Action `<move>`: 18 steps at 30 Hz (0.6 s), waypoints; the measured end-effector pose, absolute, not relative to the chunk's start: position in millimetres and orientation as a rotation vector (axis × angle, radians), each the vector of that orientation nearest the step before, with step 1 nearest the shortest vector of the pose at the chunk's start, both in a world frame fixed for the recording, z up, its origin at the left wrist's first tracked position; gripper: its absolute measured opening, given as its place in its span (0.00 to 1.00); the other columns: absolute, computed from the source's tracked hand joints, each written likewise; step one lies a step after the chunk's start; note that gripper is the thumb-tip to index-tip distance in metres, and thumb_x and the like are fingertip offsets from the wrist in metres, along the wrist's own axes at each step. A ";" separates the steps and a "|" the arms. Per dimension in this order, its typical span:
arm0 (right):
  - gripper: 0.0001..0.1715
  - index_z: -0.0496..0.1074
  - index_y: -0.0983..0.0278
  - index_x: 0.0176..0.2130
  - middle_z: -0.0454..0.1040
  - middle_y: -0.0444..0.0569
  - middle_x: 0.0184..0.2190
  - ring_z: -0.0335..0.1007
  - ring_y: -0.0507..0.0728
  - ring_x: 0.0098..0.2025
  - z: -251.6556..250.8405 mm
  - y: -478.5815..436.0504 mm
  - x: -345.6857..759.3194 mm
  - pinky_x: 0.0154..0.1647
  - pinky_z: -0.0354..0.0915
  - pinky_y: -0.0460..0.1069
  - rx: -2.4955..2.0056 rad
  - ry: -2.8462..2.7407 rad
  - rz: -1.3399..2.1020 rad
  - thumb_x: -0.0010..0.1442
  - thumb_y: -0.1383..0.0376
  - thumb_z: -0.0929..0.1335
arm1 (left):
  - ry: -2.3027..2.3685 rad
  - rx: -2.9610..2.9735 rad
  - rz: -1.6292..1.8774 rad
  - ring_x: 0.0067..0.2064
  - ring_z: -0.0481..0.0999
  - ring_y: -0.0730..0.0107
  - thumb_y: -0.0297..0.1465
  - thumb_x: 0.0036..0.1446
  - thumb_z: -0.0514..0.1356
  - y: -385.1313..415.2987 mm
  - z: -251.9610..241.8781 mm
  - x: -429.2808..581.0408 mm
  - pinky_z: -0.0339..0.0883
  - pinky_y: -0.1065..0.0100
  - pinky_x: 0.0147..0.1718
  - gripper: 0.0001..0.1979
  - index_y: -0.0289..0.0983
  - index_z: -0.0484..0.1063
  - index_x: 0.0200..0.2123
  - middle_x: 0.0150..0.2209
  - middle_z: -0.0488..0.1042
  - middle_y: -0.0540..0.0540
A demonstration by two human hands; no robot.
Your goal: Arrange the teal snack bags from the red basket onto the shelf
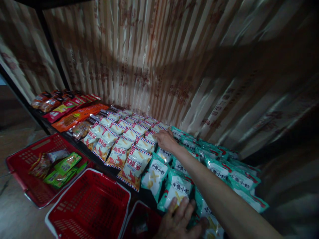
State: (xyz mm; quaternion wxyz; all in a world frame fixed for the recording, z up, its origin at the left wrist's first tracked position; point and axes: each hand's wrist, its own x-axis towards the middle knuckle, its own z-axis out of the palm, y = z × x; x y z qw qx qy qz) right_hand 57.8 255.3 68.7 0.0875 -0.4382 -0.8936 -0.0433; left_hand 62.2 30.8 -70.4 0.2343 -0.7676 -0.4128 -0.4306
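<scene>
My right hand point(166, 140) reaches across the display to the back rows, where the white and teal bags meet. Its fingers are bent at the top of a white snack bag point(151, 136) with a striped edge, and partly hide it. My left hand point(179, 219) is low in front, fingers spread, against the lower part of a teal snack bag point(178, 186). Another teal bag point(154, 174) stands just left of it. White prawn-picture bags point(136, 164) fill rows to the left. More teal bags point(240, 177) lie beyond my right forearm.
Orange packets point(77, 118), pink packets point(72, 105) and dark packets lie at the shelf's far left. Below the front edge are a red basket point(53, 215), a second red basket point(18, 159) holding green packets point(66, 164), and part of a third. A black post point(53, 46) and draped striped sheeting point(139, 56) stand behind.
</scene>
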 end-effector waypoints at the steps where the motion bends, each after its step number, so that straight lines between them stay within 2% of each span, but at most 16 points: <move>1: 0.18 0.77 0.59 0.39 0.79 0.51 0.38 0.67 0.61 0.52 72.6 251.8 58.9 0.60 0.44 0.61 -1.308 -2.653 -0.127 0.57 0.72 0.61 | -1.136 -2.131 -1.174 0.64 0.57 0.61 0.47 0.56 0.54 29.6 -68.7 60.8 0.45 0.56 0.63 0.28 0.49 0.61 0.59 0.61 0.62 0.46; 5: 0.20 0.75 0.61 0.46 0.78 0.52 0.43 0.65 0.60 0.54 87.1 235.3 64.2 0.60 0.49 0.58 -1.292 -2.643 -0.104 0.61 0.69 0.59 | -1.174 -2.247 -1.097 0.65 0.54 0.60 0.44 0.58 0.53 23.1 -61.0 55.6 0.41 0.55 0.63 0.28 0.48 0.58 0.61 0.62 0.61 0.45; 8: 0.19 0.74 0.63 0.47 0.76 0.52 0.46 0.63 0.60 0.56 90.3 220.5 67.1 0.59 0.54 0.56 -1.240 -2.657 -0.077 0.61 0.69 0.60 | -1.204 -2.309 -1.046 0.66 0.53 0.59 0.44 0.59 0.53 19.4 -57.3 53.4 0.39 0.54 0.63 0.28 0.47 0.56 0.62 0.63 0.59 0.45; 14: 0.22 0.68 0.62 0.55 0.68 0.52 0.57 0.50 0.62 0.64 87.5 178.2 57.0 0.63 0.50 0.62 -0.907 -2.727 -0.027 0.65 0.63 0.58 | -1.230 -2.284 -1.056 0.65 0.54 0.59 0.45 0.59 0.53 18.0 -58.5 54.2 0.42 0.55 0.62 0.30 0.48 0.53 0.63 0.63 0.59 0.44; 18: 0.23 0.66 0.62 0.57 0.63 0.53 0.60 0.41 0.63 0.67 88.8 144.6 43.8 0.63 0.48 0.64 -0.809 -2.780 -0.055 0.64 0.61 0.60 | -1.217 -2.283 -1.111 0.64 0.56 0.60 0.47 0.58 0.52 19.8 -60.2 55.6 0.48 0.56 0.61 0.28 0.49 0.58 0.60 0.62 0.61 0.46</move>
